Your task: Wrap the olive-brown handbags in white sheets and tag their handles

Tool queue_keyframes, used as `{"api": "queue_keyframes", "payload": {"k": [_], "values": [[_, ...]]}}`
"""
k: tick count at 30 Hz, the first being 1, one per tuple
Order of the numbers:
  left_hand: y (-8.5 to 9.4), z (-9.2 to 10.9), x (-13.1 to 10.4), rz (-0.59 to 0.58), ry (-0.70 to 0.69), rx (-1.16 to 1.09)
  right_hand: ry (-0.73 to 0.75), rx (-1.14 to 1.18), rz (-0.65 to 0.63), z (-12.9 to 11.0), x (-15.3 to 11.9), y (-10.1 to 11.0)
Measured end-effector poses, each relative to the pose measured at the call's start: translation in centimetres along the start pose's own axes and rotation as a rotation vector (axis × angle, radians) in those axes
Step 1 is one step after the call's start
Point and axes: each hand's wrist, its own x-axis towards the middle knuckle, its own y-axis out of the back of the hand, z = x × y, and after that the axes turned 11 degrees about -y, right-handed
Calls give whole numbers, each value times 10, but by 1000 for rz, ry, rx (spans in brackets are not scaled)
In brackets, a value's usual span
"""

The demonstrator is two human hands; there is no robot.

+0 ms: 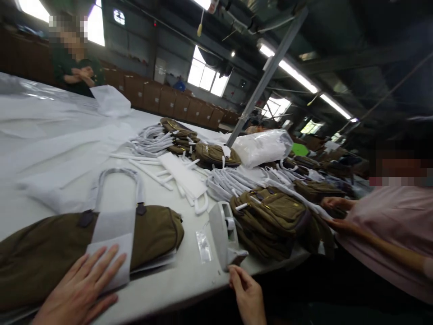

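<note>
My left hand [83, 282] lies flat with spread fingers on an olive-green handbag [152, 232] and the white wrapping sheet [113, 241] folded over its middle. The bag's looped handle [118, 171], wrapped in white, stands up behind the sheet, with dark tabs at its ends. A grey-white tape dispenser [219, 234] sits near the table edge. Right at its front end, my right hand [246, 291] is closed in a pinch between thumb and forefinger. Whatever is between those fingertips is too small to make out.
White foam tubes and strips [184, 176] lie beyond the dispenser. Olive bags [270, 216] are piled to its right, with a plastic-wrapped white bundle [264, 146] behind. A co-worker in pink [392, 230] handles bags at right; another person [77, 67] stands across the white table [162, 284].
</note>
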Motion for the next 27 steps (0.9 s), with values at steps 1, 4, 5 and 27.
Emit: {"api": "queue_keyframes", "payload": {"k": [1,4,5,27], "values": [[2,0,0,-34,-20,16,57,-29,-69,-14,1,-6],[12,4,8,-106,-15,34,264,-143,-289,-64,8,-34],[18,6,12,-129,11,22,342,-187,-363,-82,10,-48],[25,4,33,-318,263,-342,1358,-1111,-1127,-226,0,-340]]}}
